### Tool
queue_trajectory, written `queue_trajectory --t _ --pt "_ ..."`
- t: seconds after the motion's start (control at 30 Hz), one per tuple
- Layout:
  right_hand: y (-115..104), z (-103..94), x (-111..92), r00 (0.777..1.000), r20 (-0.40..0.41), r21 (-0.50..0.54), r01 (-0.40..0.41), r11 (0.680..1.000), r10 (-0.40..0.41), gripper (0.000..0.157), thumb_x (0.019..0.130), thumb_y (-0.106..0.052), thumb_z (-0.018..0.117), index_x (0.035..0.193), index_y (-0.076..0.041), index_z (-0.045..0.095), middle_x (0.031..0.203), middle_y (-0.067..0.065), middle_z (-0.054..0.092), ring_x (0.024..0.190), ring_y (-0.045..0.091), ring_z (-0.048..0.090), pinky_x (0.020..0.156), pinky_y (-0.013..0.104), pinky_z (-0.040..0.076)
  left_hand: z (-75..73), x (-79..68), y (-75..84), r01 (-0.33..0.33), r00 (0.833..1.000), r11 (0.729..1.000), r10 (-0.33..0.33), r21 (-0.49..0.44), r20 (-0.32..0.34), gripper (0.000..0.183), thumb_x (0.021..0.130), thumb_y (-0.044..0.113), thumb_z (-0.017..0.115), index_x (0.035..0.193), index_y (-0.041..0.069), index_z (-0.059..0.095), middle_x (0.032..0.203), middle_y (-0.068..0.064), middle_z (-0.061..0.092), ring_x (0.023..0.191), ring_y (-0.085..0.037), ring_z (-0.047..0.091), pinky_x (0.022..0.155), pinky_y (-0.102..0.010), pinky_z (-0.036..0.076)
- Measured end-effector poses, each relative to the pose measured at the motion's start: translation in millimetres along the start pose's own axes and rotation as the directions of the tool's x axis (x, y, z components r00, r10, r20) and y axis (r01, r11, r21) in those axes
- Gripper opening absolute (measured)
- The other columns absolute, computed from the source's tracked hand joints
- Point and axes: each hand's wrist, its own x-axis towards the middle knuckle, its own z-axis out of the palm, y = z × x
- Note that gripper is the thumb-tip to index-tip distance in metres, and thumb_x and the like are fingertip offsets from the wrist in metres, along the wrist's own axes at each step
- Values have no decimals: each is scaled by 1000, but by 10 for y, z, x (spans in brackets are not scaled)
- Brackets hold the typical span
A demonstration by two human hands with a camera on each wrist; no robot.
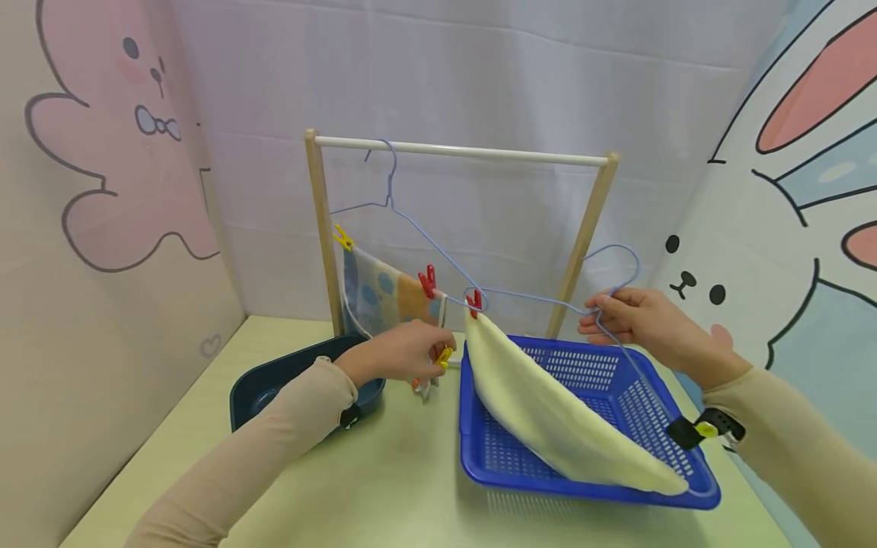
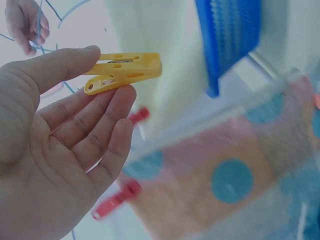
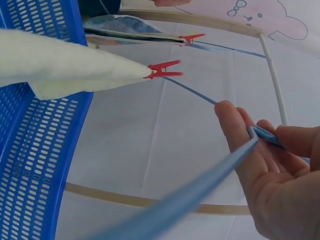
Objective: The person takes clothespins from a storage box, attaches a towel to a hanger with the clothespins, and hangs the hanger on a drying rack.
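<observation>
My left hand (image 1: 411,352) pinches a yellow clothespin (image 2: 125,70) between thumb and fingertips. My right hand (image 1: 647,326) holds a blue wire hanger (image 1: 636,266) at the neck, its hook pointing up. At the hanger's left end, a red clothespin (image 3: 165,70) grips one corner of a pale yellow cloth (image 1: 541,407). From there the cloth slants down across a blue perforated basket (image 1: 589,495), its far corner lying at the front right rim. The left hand is left of the basket, apart from the cloth.
Behind stands a rack with a white bar (image 1: 479,151) and wooden posts. A second blue hanger (image 1: 428,237) hangs on it, bearing a patterned cloth (image 1: 384,289) clipped by yellow and red clothespins. A dark basin (image 1: 250,399) sits left; small items (image 1: 425,390) lie beside the left hand.
</observation>
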Motion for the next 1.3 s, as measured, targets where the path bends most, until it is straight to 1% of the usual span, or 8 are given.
queue_trajectory --t 0.1,0.2,0.33,0.47,0.67,0.83,1.07,1.3 --pt "-28 20 17 1000 19 55 -5 998 4 52 101 -31 44 125 15 43 104 15 65 92 18 67 79 34 53 -14 44 116 -54 998 999 54 -3 11 22 88 15 67 109 12 59 95 6 62 87 -8 59 78 -23 48" --pt "-58 44 28 999 42 67 -8 998 5 52 101 -29 44 125 17 42 104 15 65 94 20 67 80 35 53 -17 82 203 -97 995 995 97 2 11 20 88 15 67 107 13 60 97 6 62 89 -7 59 79 -22 47" --pt "-98 63 40 998 62 41 -17 999 14 50 102 -28 43 125 17 42 108 20 63 99 26 65 80 35 52 -15 137 295 -111 994 994 111 7 10 21 88 16 67 108 14 60 99 7 62 92 -10 60 81 -22 47" --pt "-130 72 53 996 86 54 -27 998 22 48 103 -24 41 124 18 41 109 23 63 102 30 63 83 39 51 -3 211 384 -110 994 994 110 18 1 28 88 18 67 115 13 58 102 6 62 95 -10 60 81 -21 47" --pt "-141 76 68 993 116 83 -22 996 12 45 103 -21 40 124 19 40 107 20 64 96 23 66 81 38 52 -2 300 522 -139 990 990 139 -5 -25 31 88 17 67 117 8 58 105 3 63 96 -8 60 83 -18 46" --pt "-165 71 78 994 114 74 -1 997 -8 45 103 -21 39 124 19 41 106 20 65 93 19 67 81 37 52 15 349 587 -168 985 985 167 -31 -42 30 88 17 68 115 8 59 102 3 63 95 -10 61 82 -16 45" --pt "-224 25 103 997 64 54 39 998 -42 44 103 -23 40 122 16 44 105 19 65 95 22 67 81 39 51 26 416 659 -170 985 984 169 -47 -41 25 86 20 71 107 11 60 98 7 63 91 -2 59 81 -16 45" --pt "-256 -26 122 999 33 38 42 998 -44 48 101 -28 43 123 15 45 104 13 66 93 20 67 80 37 52 35 473 725 -226 972 973 222 -44 -81 23 85 19 72 103 10 61 96 3 66 88 -3 62 79 -16 46"
